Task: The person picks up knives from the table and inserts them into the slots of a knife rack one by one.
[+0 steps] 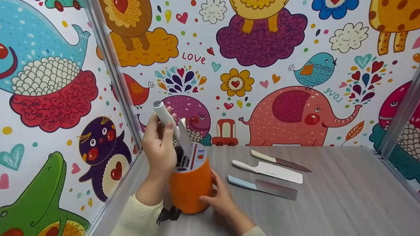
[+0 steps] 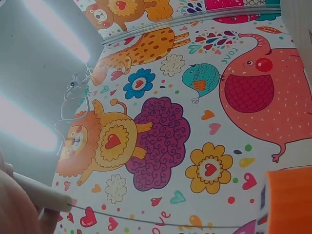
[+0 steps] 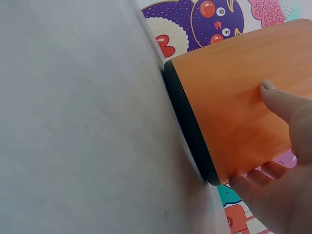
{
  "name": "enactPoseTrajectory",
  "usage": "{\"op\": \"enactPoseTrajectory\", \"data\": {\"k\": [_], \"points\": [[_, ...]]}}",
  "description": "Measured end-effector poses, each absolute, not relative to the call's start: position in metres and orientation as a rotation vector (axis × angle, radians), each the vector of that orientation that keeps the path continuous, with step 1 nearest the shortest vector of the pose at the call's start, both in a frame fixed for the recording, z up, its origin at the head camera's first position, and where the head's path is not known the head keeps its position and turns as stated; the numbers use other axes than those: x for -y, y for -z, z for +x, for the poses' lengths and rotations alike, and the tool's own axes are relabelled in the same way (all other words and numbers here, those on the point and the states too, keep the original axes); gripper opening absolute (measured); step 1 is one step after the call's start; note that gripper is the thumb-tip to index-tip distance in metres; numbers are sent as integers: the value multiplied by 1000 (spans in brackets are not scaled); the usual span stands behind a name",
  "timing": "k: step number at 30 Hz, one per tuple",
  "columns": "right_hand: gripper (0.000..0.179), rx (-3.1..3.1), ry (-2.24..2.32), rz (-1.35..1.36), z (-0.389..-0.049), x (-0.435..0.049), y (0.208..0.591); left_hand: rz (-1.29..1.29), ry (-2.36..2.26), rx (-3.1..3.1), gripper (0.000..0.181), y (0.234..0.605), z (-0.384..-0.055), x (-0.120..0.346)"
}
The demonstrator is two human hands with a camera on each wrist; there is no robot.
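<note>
My left hand (image 1: 158, 143) grips the white handle of a knife (image 1: 165, 114) above an orange knife block (image 1: 190, 191). The blade (image 1: 185, 138) points down, its lower end inside a slot in the block's grey top. In the left wrist view, the handle (image 2: 41, 192) lies between fingers and thumb, with the blade seen edge-on as a thin line. My right hand (image 1: 220, 195) holds the block low on its right side. The right wrist view shows the thumb and fingers spread round the orange wall (image 3: 234, 107), just above its dark base (image 3: 190, 122).
Right of the block, three knives lie on the grey wood-grain table: a cream-handled one with a dark blade (image 1: 291, 164), a white cleaver (image 1: 279, 172) and a blue-handled knife (image 1: 275, 189). Cartoon-printed panels (image 1: 224, 39) with metal-edged corners enclose the table at back and sides.
</note>
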State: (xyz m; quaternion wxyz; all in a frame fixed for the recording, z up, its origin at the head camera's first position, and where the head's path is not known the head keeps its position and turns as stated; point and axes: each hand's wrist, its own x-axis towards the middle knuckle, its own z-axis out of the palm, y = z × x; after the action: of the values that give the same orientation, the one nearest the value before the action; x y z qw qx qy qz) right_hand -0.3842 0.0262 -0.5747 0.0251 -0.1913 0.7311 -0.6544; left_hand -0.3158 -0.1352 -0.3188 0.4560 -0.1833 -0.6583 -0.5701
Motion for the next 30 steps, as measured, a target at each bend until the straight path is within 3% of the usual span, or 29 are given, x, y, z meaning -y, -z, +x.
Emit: {"op": "enactPoseTrajectory", "data": {"k": [30], "points": [[98, -2283, 2049, -594, -382, -24, 577, -314, 1504, 1783, 44, 358, -358, 129]]}}
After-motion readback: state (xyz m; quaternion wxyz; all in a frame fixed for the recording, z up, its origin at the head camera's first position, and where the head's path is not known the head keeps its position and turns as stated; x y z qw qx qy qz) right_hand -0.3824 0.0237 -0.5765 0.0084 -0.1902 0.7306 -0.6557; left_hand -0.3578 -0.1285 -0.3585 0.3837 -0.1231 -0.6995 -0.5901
